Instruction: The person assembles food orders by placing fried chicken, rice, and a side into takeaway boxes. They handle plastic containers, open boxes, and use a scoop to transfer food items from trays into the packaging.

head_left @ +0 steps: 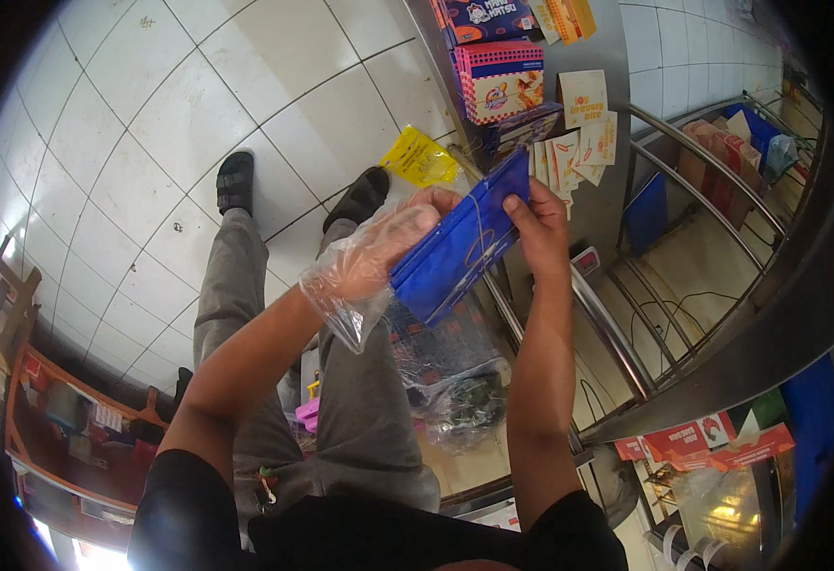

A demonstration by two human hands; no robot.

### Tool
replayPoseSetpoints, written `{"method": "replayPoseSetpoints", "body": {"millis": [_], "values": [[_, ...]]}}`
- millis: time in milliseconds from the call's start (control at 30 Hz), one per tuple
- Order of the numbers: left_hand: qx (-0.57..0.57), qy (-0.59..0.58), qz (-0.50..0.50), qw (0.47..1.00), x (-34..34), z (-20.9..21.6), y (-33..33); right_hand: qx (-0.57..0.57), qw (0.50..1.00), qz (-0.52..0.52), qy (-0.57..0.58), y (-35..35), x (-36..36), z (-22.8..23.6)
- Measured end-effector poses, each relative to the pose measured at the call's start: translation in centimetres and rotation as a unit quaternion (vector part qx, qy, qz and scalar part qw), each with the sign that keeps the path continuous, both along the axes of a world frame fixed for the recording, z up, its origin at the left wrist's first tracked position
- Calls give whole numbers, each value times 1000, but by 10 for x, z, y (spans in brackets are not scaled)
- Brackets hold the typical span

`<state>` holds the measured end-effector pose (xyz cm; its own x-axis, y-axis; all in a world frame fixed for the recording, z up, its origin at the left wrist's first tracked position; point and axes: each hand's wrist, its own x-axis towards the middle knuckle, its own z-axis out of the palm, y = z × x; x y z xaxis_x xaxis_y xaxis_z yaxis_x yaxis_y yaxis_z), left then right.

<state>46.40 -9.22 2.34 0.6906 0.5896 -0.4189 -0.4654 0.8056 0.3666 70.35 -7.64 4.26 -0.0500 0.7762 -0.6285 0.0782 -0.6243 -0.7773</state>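
Between my hands is a flat, glossy blue folded bundle (465, 243), tilted, with layered edges and a thin brown cord lying across its face. My left hand (393, 233) holds its left side and is covered by a clear plastic bag (350, 300) that reaches to the wrist. The film partly blurs those fingers. At the upper right end, my right hand (541, 228) grips the bundle, thumb on the front face and fingers behind it. Just beyond the bundle are printed paper sleeves (584, 95) and a stack of pink and white cartons (503, 81) on a metal counter.
A yellow plastic bag (419, 157) lies near my right foot. Dark packages in clear wrap (465, 409) sit below the bundle, with a pink object (307, 414) beside my leg. Metal rails (612, 333) run along the right; a wooden shelf unit (84, 400) stands at the left.
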Motion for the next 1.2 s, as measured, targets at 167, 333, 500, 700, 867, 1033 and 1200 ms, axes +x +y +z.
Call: {"method": "replayPoseSetpoints", "body": {"millis": [167,333,500,700,867,1033,1200], "values": [[-48,-65,7,997,-18,9,12,58,997,-58,8,7,-19,5],[-13,-66,-95,993,-43,-7,21,145,985,-38,-89,6,-31,33],[-122,-87,-40,988,-45,5,12,242,925,46,-290,-2,-49,52],[-49,-1,-38,998,-52,17,-15,350,862,142,-339,-9,-68,48],[70,133,-92,984,-74,17,-32,305,869,206,-331,-16,-78,51],[23,125,-99,987,-80,17,-32,264,921,143,-249,-13,-97,48],[106,216,-112,964,-77,3,-44,191,898,234,-319,-7,-93,50]]}}
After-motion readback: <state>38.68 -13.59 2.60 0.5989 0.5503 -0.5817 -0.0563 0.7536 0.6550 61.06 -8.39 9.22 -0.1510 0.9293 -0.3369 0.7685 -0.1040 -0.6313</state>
